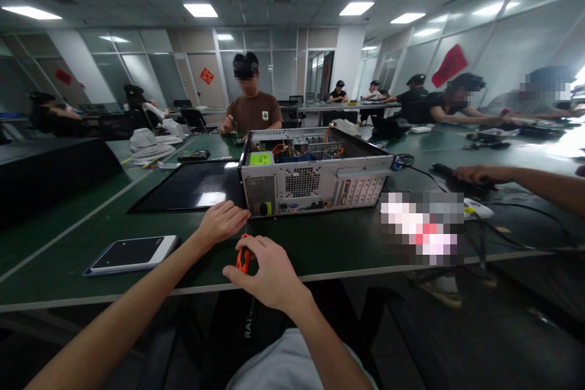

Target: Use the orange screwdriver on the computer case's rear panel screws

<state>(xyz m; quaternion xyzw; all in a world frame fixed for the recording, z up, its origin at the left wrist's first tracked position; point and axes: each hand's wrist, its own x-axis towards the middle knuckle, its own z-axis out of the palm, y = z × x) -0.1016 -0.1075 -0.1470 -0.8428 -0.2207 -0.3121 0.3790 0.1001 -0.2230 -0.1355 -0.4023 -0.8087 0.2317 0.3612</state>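
An open computer case [315,186] lies on the green table [201,280], its rear panel facing me. My left hand [223,222] is at the case's lower left corner, fingers together around the tip end of a screwdriver; whether they pinch its shaft or a small part is too small to tell. The screwdriver has an orange and black handle [242,261], partly hidden by my right hand [269,268]. My right hand curves around that handle, thumb on the near side and fingers over the top. The thumb and index finger are apart, with the handle between them.
A black side panel [183,186] lies left of the case. A white device with a dark screen [132,254] is near the front edge. A person in a brown shirt [256,113] sits opposite. At the right, another person's hand [478,175] rests on a black object beside cables.
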